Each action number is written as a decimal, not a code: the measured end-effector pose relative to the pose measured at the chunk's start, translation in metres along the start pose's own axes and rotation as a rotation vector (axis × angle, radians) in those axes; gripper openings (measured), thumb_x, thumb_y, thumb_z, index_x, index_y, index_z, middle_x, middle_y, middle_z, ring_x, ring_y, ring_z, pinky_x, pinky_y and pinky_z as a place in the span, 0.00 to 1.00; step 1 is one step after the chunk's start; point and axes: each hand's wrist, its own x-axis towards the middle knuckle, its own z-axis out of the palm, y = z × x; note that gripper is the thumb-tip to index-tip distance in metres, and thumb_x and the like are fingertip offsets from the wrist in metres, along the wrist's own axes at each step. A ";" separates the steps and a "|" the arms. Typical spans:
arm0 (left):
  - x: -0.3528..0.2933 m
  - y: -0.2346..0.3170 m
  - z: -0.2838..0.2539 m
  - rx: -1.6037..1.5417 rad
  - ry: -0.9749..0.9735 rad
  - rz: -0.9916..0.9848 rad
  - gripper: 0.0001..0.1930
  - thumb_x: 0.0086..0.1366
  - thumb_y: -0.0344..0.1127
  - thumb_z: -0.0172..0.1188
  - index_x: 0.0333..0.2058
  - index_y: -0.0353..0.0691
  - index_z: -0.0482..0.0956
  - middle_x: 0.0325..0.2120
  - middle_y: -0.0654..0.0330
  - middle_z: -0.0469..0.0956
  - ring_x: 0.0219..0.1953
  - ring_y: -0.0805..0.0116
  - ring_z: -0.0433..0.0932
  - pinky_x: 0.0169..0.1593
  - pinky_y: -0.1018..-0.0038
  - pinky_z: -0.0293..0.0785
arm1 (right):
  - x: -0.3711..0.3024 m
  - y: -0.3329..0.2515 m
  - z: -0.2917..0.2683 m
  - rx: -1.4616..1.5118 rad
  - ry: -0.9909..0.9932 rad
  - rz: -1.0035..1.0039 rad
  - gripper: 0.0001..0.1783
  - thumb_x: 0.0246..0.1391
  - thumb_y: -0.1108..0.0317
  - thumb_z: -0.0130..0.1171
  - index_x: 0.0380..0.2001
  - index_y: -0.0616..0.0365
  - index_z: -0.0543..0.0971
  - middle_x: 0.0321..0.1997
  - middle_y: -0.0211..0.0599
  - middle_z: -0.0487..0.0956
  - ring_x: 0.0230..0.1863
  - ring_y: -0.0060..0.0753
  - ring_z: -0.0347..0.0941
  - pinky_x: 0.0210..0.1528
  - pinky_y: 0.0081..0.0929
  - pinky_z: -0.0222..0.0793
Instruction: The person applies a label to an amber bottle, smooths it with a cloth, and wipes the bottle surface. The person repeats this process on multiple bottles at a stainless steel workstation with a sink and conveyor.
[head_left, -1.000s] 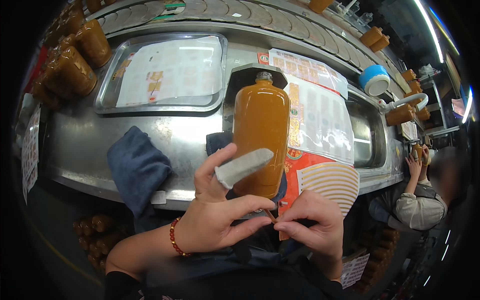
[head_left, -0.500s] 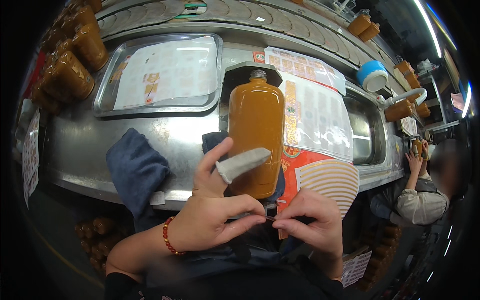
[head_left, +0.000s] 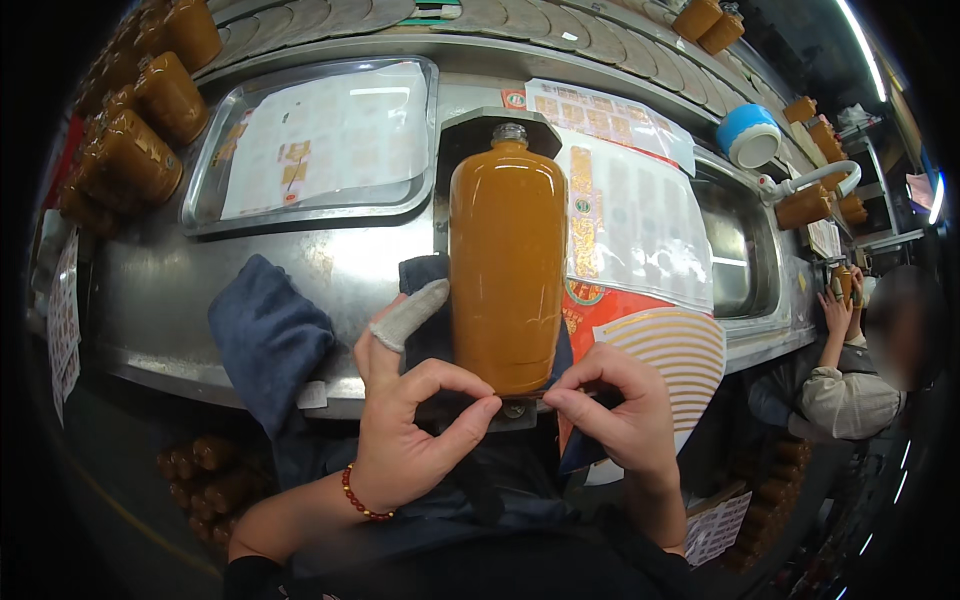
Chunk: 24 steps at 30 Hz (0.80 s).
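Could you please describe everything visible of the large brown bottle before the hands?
The bottle is glossy orange-brown, apparently glass or glazed ceramic, with rounded shoulders, a short glassy neck and no visible label. It lies at the front of the steel counter, neck pointing away, a dark angular support about its neck, dark blue cloth beside it. The left hand and right hand are at its base; contact is unclear.

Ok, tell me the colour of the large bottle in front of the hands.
The large bottle is glossy brownish orange; the head view shows it best.
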 end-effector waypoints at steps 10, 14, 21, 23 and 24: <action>0.001 -0.002 0.009 -0.088 0.041 -0.078 0.07 0.55 0.33 0.74 0.30 0.47 0.83 0.70 0.47 0.61 0.71 0.49 0.54 0.72 0.55 0.44 | 0.003 0.005 -0.002 0.025 -0.002 0.028 0.04 0.55 0.77 0.68 0.30 0.63 0.81 0.28 0.29 0.76 0.28 0.16 0.73 0.31 0.15 0.65; 0.004 -0.004 0.009 -0.090 0.036 -0.076 0.07 0.55 0.34 0.73 0.30 0.47 0.82 0.70 0.46 0.61 0.71 0.50 0.54 0.72 0.55 0.44 | 0.003 0.004 -0.002 0.023 0.001 0.034 0.04 0.55 0.77 0.68 0.30 0.63 0.81 0.28 0.29 0.76 0.28 0.16 0.73 0.31 0.15 0.65; 0.004 -0.005 0.009 -0.111 0.019 -0.089 0.08 0.55 0.34 0.73 0.30 0.47 0.81 0.70 0.45 0.60 0.73 0.51 0.54 0.72 0.55 0.41 | 0.003 0.006 -0.002 0.031 0.001 0.047 0.04 0.55 0.77 0.68 0.30 0.63 0.81 0.28 0.28 0.75 0.28 0.16 0.73 0.30 0.15 0.65; 0.004 -0.005 0.009 -0.114 0.015 -0.090 0.08 0.55 0.34 0.73 0.30 0.47 0.81 0.70 0.44 0.60 0.73 0.51 0.53 0.73 0.55 0.40 | 0.003 0.005 -0.002 0.037 0.002 0.045 0.04 0.55 0.77 0.68 0.29 0.63 0.81 0.28 0.28 0.75 0.28 0.16 0.73 0.31 0.15 0.65; 0.004 -0.005 0.009 -0.111 0.014 -0.091 0.08 0.55 0.34 0.73 0.30 0.47 0.80 0.70 0.44 0.60 0.73 0.52 0.53 0.73 0.55 0.40 | 0.003 0.005 -0.002 0.033 0.001 0.041 0.04 0.55 0.77 0.68 0.29 0.63 0.81 0.28 0.28 0.75 0.28 0.16 0.72 0.31 0.15 0.64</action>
